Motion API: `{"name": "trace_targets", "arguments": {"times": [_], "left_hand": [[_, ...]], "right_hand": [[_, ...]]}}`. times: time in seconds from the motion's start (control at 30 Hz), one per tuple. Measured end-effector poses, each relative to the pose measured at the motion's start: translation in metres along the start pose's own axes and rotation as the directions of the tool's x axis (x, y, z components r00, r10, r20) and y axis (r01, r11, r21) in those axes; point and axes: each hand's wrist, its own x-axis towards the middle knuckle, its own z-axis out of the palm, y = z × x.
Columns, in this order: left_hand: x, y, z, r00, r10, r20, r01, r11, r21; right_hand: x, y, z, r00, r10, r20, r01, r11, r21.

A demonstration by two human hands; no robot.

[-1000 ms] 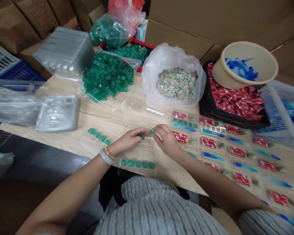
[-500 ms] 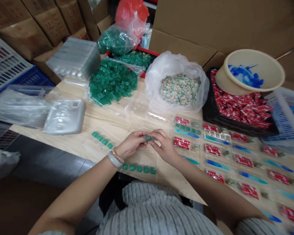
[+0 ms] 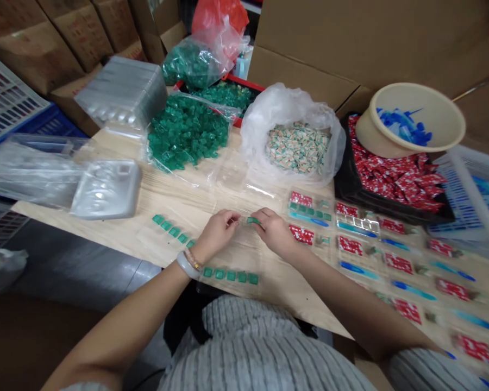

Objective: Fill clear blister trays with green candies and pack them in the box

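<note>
This is a packing workroom, with stacked cardboard cartons (image 3: 73, 38) and a plastic crate (image 3: 8, 98) around a wooden bench (image 3: 179, 203). Bulk bags of green pieces (image 3: 183, 133) and stacks of clear blister trays (image 3: 122, 95) sit on it.

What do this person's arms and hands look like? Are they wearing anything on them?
The left hand and right hand have no gloves, and the forearms are bare. The left wrist wears a smooth pale bangle and a thin gold-coloured bracelet. A grey ribbed sleeve shows at the right arm.
</note>
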Motion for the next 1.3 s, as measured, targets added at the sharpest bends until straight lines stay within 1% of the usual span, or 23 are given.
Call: {"name": "trace_targets", "arguments": {"times": [0.1,0.2,0.27,0.37,0.43,0.5,0.53,0.6,0.67,0.7,0.77,0.83,0.9,0.97,1.03,1.1,1.17,1.2,1.23,1.27,1.3], "left_hand": [[0.006,-0.005,0.0,0.994,0.103,0.039,-0.107,0.986,0.129],[0.008,-0.008,0.004,0.988,0.148,0.043,-0.153,0.972,0.177],[0.003,-0.008,0.007,0.991,0.131,-0.006,-0.128,0.975,0.181],[-0.008,-0.003,0.01,0.995,0.058,-0.085,-0.044,0.985,0.166],[-0.015,0.001,0.011,0.995,0.021,-0.094,-0.008,0.99,0.14],[-0.018,0.004,0.014,0.996,0.004,-0.094,0.005,0.996,0.093],[-0.018,0.005,0.016,0.996,0.002,-0.092,0.004,0.998,0.058],[-0.015,0.008,0.019,0.996,0.008,-0.087,-0.011,1.0,-0.029],[-0.009,0.011,0.023,0.995,0.015,-0.1,-0.024,0.995,-0.093],[-0.006,0.012,0.023,0.994,0.011,-0.109,-0.023,0.994,-0.11],[0.0,0.014,0.023,0.992,-0.011,-0.124,-0.005,0.992,-0.125],[0.004,0.014,0.02,0.993,-0.025,-0.114,0.01,0.992,-0.129],[0.007,0.013,0.018,0.996,-0.007,-0.085,-0.003,0.993,-0.116],[0.009,0.012,0.017,0.998,0.024,-0.062,-0.029,0.996,-0.089],[0.011,0.01,0.018,0.998,0.043,-0.055,-0.046,0.997,-0.067],[0.012,0.009,0.019,0.997,0.049,-0.066,-0.052,0.997,-0.054],[0.015,0.009,0.02,0.995,0.076,-0.058,-0.079,0.995,-0.053],[0.016,0.009,0.019,0.994,0.096,-0.046,-0.098,0.993,-0.059],[0.018,0.01,0.019,0.993,0.111,-0.029,-0.113,0.991,-0.069],[0.02,0.01,0.017,0.994,0.112,-0.004,-0.112,0.99,-0.087],[0.021,0.01,0.016,0.995,0.092,0.033,-0.088,0.99,-0.113]], "right_hand": [[0.005,-0.004,0.005,0.996,-0.016,0.084,0.029,0.988,-0.154],[0.006,-0.007,0.009,0.995,0.0,0.103,0.022,0.977,-0.213],[0.005,-0.008,0.01,0.996,0.021,0.09,-0.001,0.976,-0.218],[0.004,-0.007,0.009,0.997,0.035,0.066,-0.02,0.977,-0.215],[0.003,-0.006,0.006,0.999,0.025,0.026,-0.02,0.984,-0.179],[0.001,-0.007,0.003,0.999,0.023,-0.042,-0.026,0.996,-0.08],[0.0,-0.008,0.002,0.996,0.043,-0.082,-0.044,0.999,-0.007],[-0.003,-0.011,0.001,0.979,0.148,-0.137,-0.122,0.976,0.181],[-0.006,-0.016,0.003,0.95,0.279,-0.138,-0.208,0.899,0.386],[-0.007,-0.017,0.003,0.941,0.318,-0.116,-0.228,0.85,0.475],[-0.008,-0.018,0.005,0.936,0.346,-0.071,-0.234,0.758,0.609],[-0.008,-0.015,0.004,0.918,0.396,-0.038,-0.258,0.664,0.702],[-0.005,-0.01,0.003,0.884,0.466,0.036,-0.32,0.548,0.773],[-0.001,-0.006,0.0,0.868,0.477,0.137,-0.376,0.451,0.81],[0.004,-0.003,-0.001,0.871,0.443,0.214,-0.407,0.405,0.819],[0.007,0.0,-0.002,0.874,0.416,0.252,-0.419,0.382,0.824],[0.009,0.003,-0.001,0.884,0.377,0.277,-0.421,0.382,0.823],[0.009,0.005,-0.001,0.894,0.355,0.274,-0.412,0.409,0.814],[0.009,0.005,-0.001,0.908,0.336,0.251,-0.392,0.463,0.795],[0.008,0.006,-0.001,0.926,0.317,0.206,-0.356,0.55,0.756],[0.007,0.005,-0.001,0.946,0.29,0.144,-0.306,0.66,0.686]]}}
